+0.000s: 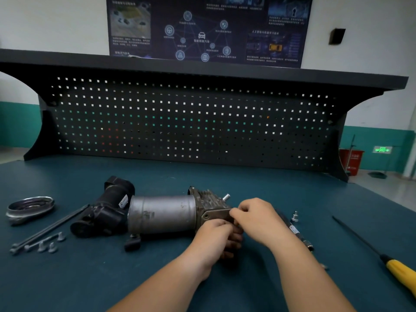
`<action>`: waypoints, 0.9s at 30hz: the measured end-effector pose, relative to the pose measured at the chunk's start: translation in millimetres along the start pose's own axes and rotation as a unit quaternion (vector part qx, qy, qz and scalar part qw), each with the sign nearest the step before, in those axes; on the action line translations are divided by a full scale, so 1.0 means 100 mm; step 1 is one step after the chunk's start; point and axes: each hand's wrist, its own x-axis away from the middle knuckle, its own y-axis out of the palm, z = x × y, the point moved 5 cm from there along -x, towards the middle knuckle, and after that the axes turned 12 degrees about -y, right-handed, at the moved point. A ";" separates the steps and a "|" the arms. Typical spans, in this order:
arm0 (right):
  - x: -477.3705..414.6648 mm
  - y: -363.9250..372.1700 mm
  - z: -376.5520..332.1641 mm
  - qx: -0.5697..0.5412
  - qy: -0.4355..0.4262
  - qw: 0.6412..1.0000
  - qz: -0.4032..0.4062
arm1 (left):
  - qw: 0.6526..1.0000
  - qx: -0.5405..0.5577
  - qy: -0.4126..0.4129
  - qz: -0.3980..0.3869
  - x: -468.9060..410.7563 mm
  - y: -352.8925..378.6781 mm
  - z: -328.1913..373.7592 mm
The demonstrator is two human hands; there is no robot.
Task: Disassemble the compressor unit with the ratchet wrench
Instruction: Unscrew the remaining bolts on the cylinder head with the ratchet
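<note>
Nearest, on your right, a yellow-handled screwdriver lies on the teal worktop. Your left hand curls round the ribbed cast-metal end of the compressor; your right hand pinches that same end, fingers bent. The compressor lies on its side, a dull grey cylinder with black housing. A slim dark wrench lies behind your right wrist. Left: long bolts, a shiny round cap. Beyond, a black pegboard.

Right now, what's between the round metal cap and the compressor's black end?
Head view: a long dark rod lies slanted between the cap and the compressor.
</note>
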 end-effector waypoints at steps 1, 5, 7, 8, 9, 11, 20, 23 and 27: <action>0.00 -0.01 -0.01 -0.007 -0.002 1.000 -0.001 | 1.000 0.009 -0.001 -0.003 0.00 0.00 0.00; 0.02 -0.05 -0.02 -0.045 -0.033 0.998 -0.007 | 0.998 0.067 -0.014 -0.015 -0.01 -0.01 0.02; 0.02 -0.01 -0.07 -0.062 -0.067 0.996 -0.025 | 0.997 0.078 -0.007 -0.003 0.04 -0.05 0.05; 0.03 0.02 -0.10 -0.060 -0.085 0.994 -0.038 | 0.997 0.075 0.003 0.006 0.08 -0.10 0.07; 0.04 0.05 -0.12 -0.054 -0.103 0.992 -0.053 | 0.998 0.066 0.014 0.012 0.12 -0.15 0.09; 0.05 0.12 -0.20 -0.058 -0.134 0.985 -0.089 | 0.999 0.026 0.034 0.026 0.23 -0.29 0.11; 0.39 0.79 -0.92 -0.113 -0.317 0.907 -0.253 | 0.959 -0.238 0.063 0.139 1.05 -1.49 -0.11; 0.45 0.95 -1.03 -0.019 -0.377 0.899 -0.222 | 0.909 -0.318 0.094 0.254 1.29 -2.01 -0.12; 0.42 0.85 -0.96 0.019 -0.376 0.919 -0.117 | 0.778 -0.457 0.079 0.423 1.44 -2.69 -0.05</action>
